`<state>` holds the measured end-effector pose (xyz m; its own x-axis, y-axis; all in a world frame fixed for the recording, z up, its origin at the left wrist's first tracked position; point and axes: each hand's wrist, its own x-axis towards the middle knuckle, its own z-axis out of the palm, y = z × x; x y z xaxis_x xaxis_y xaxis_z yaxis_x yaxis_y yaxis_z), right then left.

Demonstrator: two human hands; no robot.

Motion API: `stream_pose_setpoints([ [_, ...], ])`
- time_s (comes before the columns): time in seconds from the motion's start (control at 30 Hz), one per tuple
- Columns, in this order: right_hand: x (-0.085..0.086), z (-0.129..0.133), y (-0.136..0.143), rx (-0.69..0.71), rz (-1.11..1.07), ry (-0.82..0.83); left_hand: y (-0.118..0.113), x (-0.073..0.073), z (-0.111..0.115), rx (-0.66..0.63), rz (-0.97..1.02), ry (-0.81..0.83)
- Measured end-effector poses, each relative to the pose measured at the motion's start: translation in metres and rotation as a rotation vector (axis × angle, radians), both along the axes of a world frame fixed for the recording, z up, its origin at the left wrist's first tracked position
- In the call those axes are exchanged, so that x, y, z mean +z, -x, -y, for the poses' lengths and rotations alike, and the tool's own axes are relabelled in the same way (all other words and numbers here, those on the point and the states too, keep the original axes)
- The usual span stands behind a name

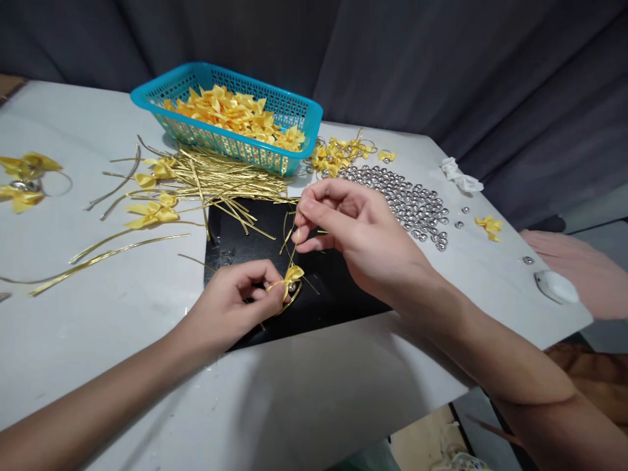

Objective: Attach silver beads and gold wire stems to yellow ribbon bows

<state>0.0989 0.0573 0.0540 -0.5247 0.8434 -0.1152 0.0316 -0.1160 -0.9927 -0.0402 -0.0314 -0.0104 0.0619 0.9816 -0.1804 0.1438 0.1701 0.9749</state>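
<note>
My left hand (pixel 252 294) pinches a yellow ribbon bow (pixel 293 275) between thumb and fingers, just above a black mat (pixel 324 294). A small silver bead and a loop of gold cord show at the bow, partly covered by my fingertips. Above and to the right, my right hand (pixel 343 216) is closed in a pinch on a thin gold cord (pixel 293 252) that runs up from the bow. Part of the cord is hidden behind the right fingers.
A blue basket (pixel 314 124) of yellow bows stands at the back. Gold cords (pixel 230 176) lie before it. Silver beads (pixel 412 203) are spread to the right, near finished-looking bows (pixel 338 154). Tied bows (pixel 27 180) lie far left; a white device (pixel 557 286) sits at the right edge.
</note>
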Motion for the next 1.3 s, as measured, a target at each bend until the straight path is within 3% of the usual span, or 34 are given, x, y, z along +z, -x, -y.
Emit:
stream_pose_setpoints([
  [0.27, 0.004, -0.002, -0.003, 0.041, -0.034, 0.358, 0.000, 0.002, -0.001, 0.008, 0.029, -0.009],
  [0.43, 0.005, -0.003, -0.002, -0.032, -0.062, 0.404, -0.001, 0.001, -0.002, 0.031, 0.052, 0.022],
  [0.6, 0.001, -0.002, -0.001, -0.134, -0.068, 0.551, -0.001, 0.000, -0.001, 0.031, 0.069, 0.048],
  [0.9, -0.002, -0.012, 0.001, -0.081, -0.099, 0.488, 0.001, 0.000, 0.000, 0.024, 0.071, 0.017],
  [1.17, -0.003, -0.009, 0.001, 0.080, -0.068, 0.428, 0.001, 0.005, 0.000, 0.021, 0.119, -0.040],
  [1.3, 0.002, -0.009, 0.001, 0.064, -0.062, 0.438, 0.002, 0.005, 0.001, 0.018, 0.110, -0.027],
])
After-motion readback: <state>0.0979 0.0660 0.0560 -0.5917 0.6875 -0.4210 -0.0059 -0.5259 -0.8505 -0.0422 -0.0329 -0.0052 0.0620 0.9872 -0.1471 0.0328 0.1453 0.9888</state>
